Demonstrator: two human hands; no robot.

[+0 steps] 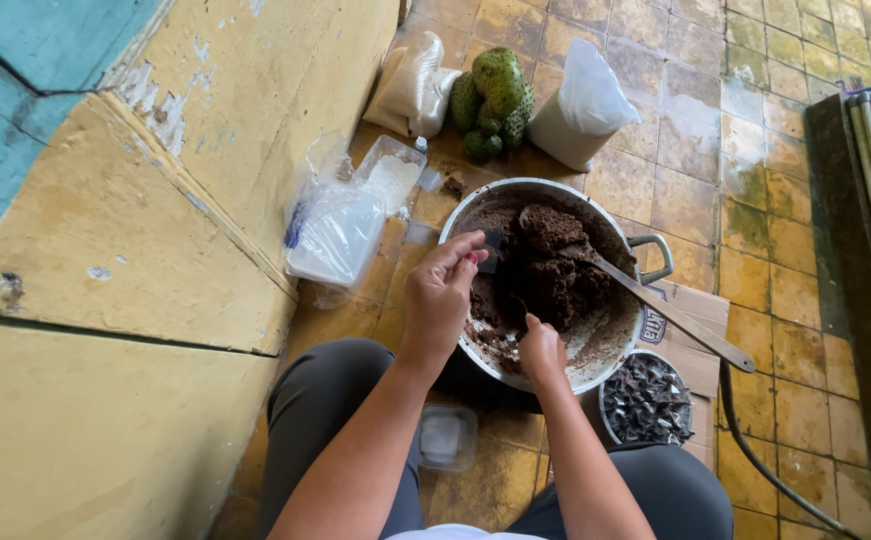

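Left hand: the left hand [442, 295] is raised over the near-left rim of the pot, wrist bent, knuckles up, forearm rising from the lower left of the view.
Left grip: thumb and fingertips [473, 250] are pinched together on a small dark piece [490, 252], held just above the paste.
Right hand: the right hand [540, 348] reaches into the pot at its near side, forearm coming up from the bottom centre, fingers curled down into the mass.
Right grip: fingers are bunched in the paste; whether they clamp anything cannot be told.
Pot: a wide metal pot [615, 362] with side handles stands on the floor between the person's knees, tilted slightly toward the camera.
Paste: a dark brown, lumpy paste [550, 265] fills most of the pot, smeared up its walls.
Spoon: a long wooden spoon [670, 312] lies with its bowl in the paste and its handle across the right rim, pointing lower right.
Small bowl: a bowl of dark wrapped pieces [645, 398] sits just beside the pot at the lower right, on cardboard [700, 305].
Floor: worn yellow tiles [695, 150].
Beyond the pot: green spiny fruit [495, 95], a white bag [583, 105] and clear plastic containers [340, 235] by the yellow wall [135, 270].
Lid: a clear lid [447, 436] lies between the knees.
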